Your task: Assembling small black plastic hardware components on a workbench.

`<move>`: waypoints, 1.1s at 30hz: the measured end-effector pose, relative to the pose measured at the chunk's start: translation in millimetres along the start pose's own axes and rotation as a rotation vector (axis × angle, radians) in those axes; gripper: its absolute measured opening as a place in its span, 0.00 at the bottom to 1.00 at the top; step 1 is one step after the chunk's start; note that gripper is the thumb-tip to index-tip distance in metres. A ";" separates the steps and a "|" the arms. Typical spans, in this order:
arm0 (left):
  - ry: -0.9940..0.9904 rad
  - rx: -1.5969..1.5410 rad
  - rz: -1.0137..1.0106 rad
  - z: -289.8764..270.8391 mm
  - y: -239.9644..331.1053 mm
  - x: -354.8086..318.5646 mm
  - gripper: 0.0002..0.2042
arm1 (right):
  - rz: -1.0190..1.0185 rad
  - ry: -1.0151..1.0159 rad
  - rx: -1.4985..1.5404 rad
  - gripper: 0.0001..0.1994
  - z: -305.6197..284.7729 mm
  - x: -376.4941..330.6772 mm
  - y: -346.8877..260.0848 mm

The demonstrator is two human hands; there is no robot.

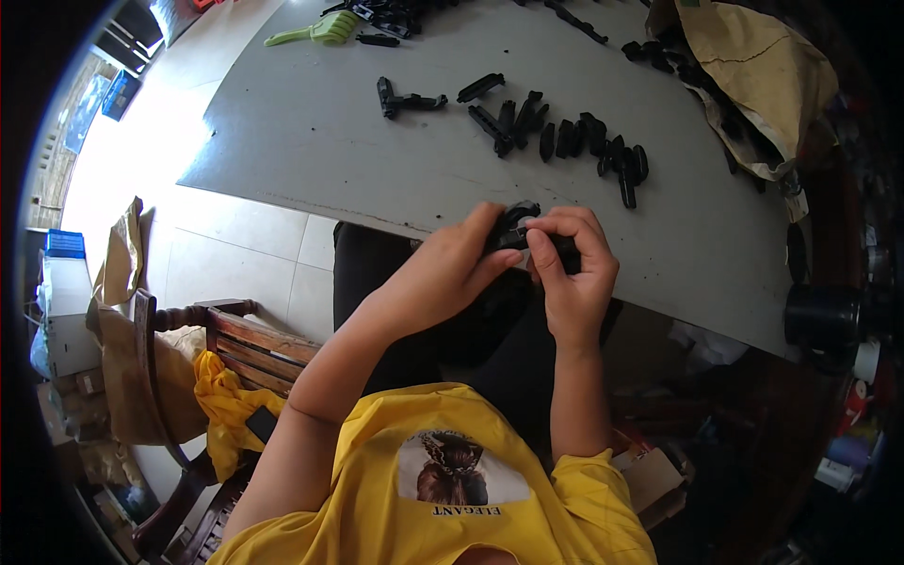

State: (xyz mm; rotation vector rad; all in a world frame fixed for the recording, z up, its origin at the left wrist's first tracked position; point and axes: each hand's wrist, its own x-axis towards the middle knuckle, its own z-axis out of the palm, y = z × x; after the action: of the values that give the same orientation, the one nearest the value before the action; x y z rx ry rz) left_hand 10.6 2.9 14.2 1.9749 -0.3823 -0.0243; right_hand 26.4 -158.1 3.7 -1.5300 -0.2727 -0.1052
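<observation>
Both my hands meet at the near edge of a grey table. They pinch one small black plastic part between them. My left hand grips it from the left with thumb and fingers. My right hand curls over its right end, thumb pressing on top. Most of the part is hidden by my fingers. A row of similar black plastic parts lies on the table just beyond my hands.
More black parts lie farther back, with a green plastic piece near the far edge. A tan paper sack sits at the right. A wooden chair with yellow cloth stands at my left on the tiled floor.
</observation>
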 end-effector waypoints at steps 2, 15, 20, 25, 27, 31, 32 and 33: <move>-0.052 0.046 -0.075 1.3 1.8 -1.9 0.18 | -0.367 -0.003 -0.410 0.03 -0.4 2.2 -0.9; -0.341 -0.266 -0.117 -4.6 15.9 3.7 0.23 | 0.213 -0.059 0.270 0.14 -8.5 -9.3 2.4; 0.013 0.441 0.130 -17.4 -17.2 28.0 0.17 | 0.109 0.259 0.152 0.05 -28.1 10.5 2.6; 0.446 1.275 0.075 -70.2 -81.7 77.8 0.13 | 0.002 0.300 -1.130 0.07 -70.4 65.9 12.1; 0.384 1.364 0.044 -75.5 -83.9 82.2 0.12 | 0.038 0.213 -1.320 0.08 -70.2 71.2 17.7; 0.279 1.230 -0.050 -73.8 -64.1 80.0 0.09 | -0.049 0.111 -1.419 0.13 -70.6 64.1 21.0; 0.325 1.065 -0.041 -69.9 -58.9 74.7 0.10 | -0.200 0.142 -1.310 0.13 -70.5 58.6 20.5; 0.323 1.067 -0.044 -64.4 -54.8 68.4 0.10 | -0.198 0.140 -1.307 0.13 -67.5 53.2 15.7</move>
State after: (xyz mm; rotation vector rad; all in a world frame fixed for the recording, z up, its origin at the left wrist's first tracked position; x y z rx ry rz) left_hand 101.6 61.5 3.4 2.9667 -0.1274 0.5712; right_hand 88.9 -219.1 0.0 -2.7658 -0.2452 -0.6398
